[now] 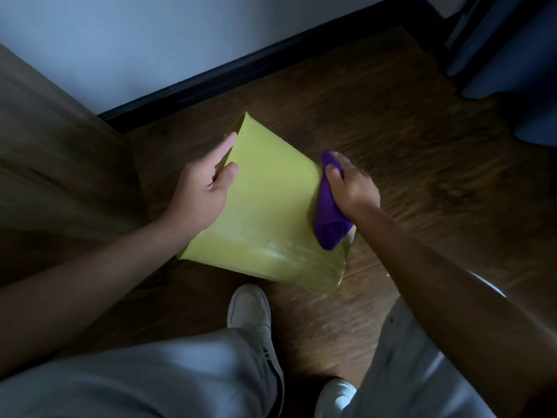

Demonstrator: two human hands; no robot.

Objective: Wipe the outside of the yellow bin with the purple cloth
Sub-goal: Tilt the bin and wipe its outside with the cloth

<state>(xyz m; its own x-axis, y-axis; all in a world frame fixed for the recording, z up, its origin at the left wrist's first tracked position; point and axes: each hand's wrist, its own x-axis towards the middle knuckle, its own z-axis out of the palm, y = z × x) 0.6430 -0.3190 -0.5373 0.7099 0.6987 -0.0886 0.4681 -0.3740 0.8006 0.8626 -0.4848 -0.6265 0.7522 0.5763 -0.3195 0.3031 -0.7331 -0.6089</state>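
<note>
The yellow bin (268,212) lies tipped on the wooden floor, its broad side facing up and its open rim pointing toward the far left. My left hand (205,188) grips that rim, fingers inside and thumb on the outer face. My right hand (352,188) is closed on the bunched purple cloth (330,218), which presses against the bin's right edge. A wet sheen shows on the bin's lower right corner near the cloth.
A wooden furniture panel (57,164) rises close on the left. A white wall with a dark baseboard (259,64) runs behind the bin. Dark blue curtain folds (512,55) hang at the upper right. My white shoes (250,315) and grey trousers are just below the bin.
</note>
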